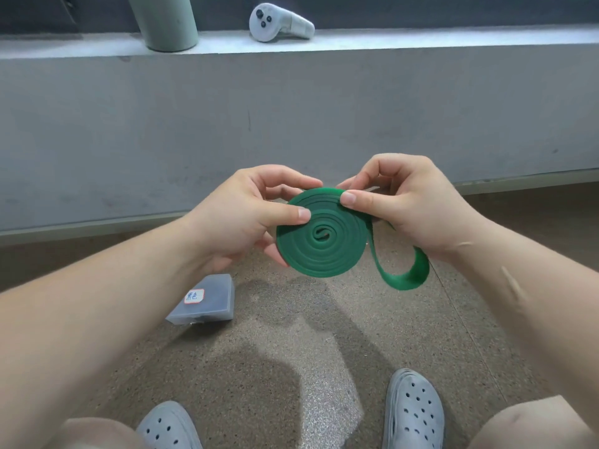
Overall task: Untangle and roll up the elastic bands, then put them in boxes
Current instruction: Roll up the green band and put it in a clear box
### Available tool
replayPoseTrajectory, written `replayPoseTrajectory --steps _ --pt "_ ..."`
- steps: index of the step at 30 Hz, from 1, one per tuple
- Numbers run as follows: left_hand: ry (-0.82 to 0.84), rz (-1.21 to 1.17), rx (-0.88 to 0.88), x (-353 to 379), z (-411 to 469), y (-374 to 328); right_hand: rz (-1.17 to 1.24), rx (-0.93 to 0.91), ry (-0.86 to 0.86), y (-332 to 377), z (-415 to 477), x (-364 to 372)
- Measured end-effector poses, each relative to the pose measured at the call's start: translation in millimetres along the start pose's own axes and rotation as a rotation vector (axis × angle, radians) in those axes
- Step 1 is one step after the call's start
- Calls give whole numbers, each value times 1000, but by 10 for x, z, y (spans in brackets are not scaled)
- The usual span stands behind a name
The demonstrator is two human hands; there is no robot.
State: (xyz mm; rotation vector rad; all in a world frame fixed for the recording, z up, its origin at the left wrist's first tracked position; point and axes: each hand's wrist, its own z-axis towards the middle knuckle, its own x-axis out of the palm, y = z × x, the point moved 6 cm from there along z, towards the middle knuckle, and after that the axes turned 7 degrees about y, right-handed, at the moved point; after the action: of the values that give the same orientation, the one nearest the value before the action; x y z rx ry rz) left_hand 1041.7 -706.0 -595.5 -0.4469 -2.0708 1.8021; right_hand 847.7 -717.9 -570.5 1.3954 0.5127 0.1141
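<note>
At mid-frame both hands, left hand (pixel 240 218) and right hand (pixel 411 209), pinched the green elastic band (pixel 324 241); winding its loose tail evenly under tension seemed wise

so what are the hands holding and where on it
Both hold the green elastic band. The left hand grips the coil's left edge, thumb on its face; the right hand pinches its top edge.

Speckled floor (pixel 291 351), labelled grey box (pixel 207 303) lying on it, grey clogs (pixel 413 413) standing nearby
</note>
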Motion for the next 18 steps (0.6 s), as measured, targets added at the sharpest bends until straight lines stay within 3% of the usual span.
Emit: replayPoseTrajectory --steps 7,18 --pt "-122 -139 32 -98 -11 -19 101 18 -6 -24 -1 -2" --pt "-178 -276 60 -50 -23 -11 42 -55 -222 52 -4 -57"
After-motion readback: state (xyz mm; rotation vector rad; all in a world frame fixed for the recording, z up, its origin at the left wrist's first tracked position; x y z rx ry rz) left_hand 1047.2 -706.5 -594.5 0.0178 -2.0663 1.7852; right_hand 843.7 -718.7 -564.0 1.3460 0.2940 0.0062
